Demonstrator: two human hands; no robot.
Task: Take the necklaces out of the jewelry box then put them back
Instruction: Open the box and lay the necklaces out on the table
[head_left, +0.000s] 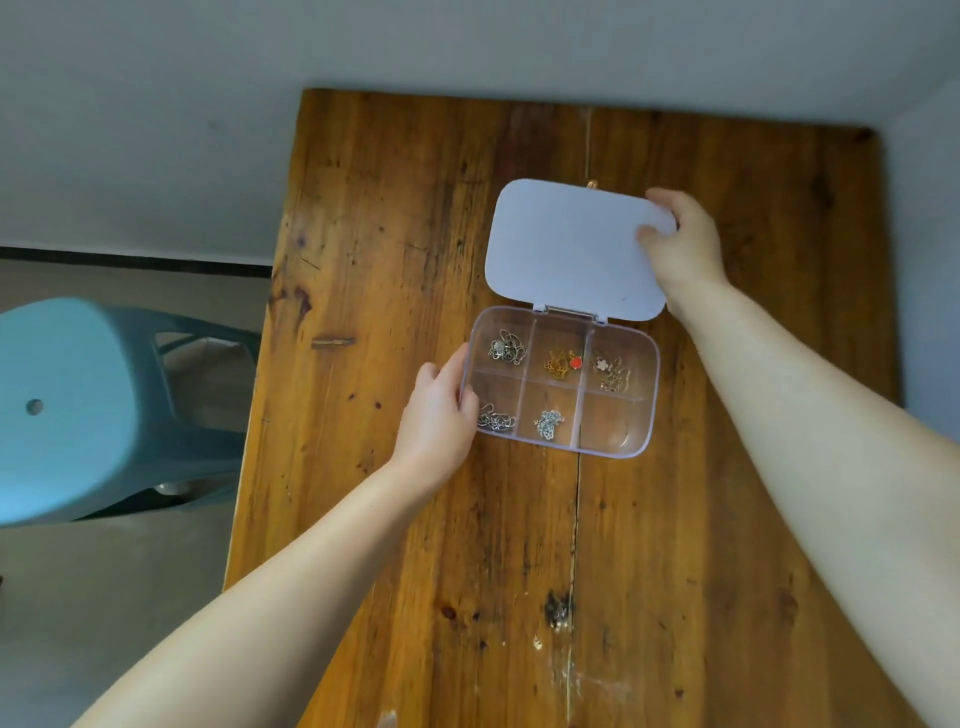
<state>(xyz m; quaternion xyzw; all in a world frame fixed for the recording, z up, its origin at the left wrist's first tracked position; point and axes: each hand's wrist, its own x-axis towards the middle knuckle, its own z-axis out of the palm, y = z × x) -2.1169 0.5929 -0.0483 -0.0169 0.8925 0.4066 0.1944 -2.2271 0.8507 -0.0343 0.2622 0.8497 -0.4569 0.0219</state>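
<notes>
The jewelry box (563, 382) lies open on the desk (415, 519), a clear tray of six compartments with its pale lid (571, 244) swung flat back on the hinge. Five compartments hold small tangled necklaces (506, 347) — three in the far row, two in the near row — and the near right compartment looks empty. These chains will be light, limp and slippery, prone to knotting, so each is best pinched at a loop or pendant and lifted slowly clear of the dividers. The left hand (439, 415) curls around the tray's left wall, steadying it; the right hand (683, 244) grips the lid's far right corner between thumb and fingers. The tray itself seems thin, stiff plastic, likely to slide. A blue chair (78, 405) stands beside the desk.
</notes>
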